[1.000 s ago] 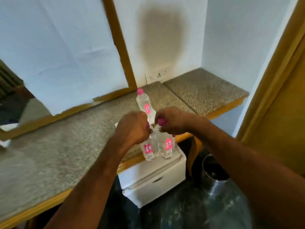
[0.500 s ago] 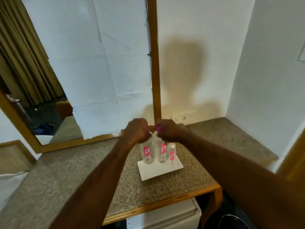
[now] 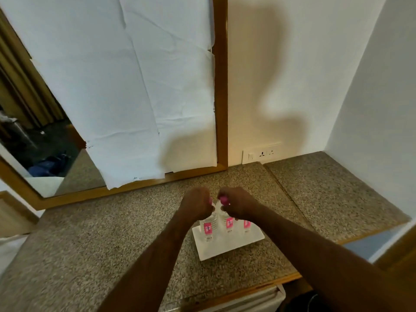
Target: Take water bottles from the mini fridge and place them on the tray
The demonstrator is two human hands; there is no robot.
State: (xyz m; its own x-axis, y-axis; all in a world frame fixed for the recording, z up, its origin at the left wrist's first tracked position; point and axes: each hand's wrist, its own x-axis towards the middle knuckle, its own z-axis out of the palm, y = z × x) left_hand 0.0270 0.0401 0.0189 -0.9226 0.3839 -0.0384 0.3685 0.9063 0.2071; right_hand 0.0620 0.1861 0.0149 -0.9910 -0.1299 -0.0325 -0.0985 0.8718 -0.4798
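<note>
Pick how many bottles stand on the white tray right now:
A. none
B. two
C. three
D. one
C: three pink labels show on bottles standing on the tray, the left hand and right hand closed on the tops of two.

I stood at a speckled granite counter (image 3: 112, 233) edged in wood. White paper (image 3: 126, 86) covered most of the wood-framed mirror (image 3: 221, 86). A wall socket (image 3: 262, 153) sat above the counter
</note>
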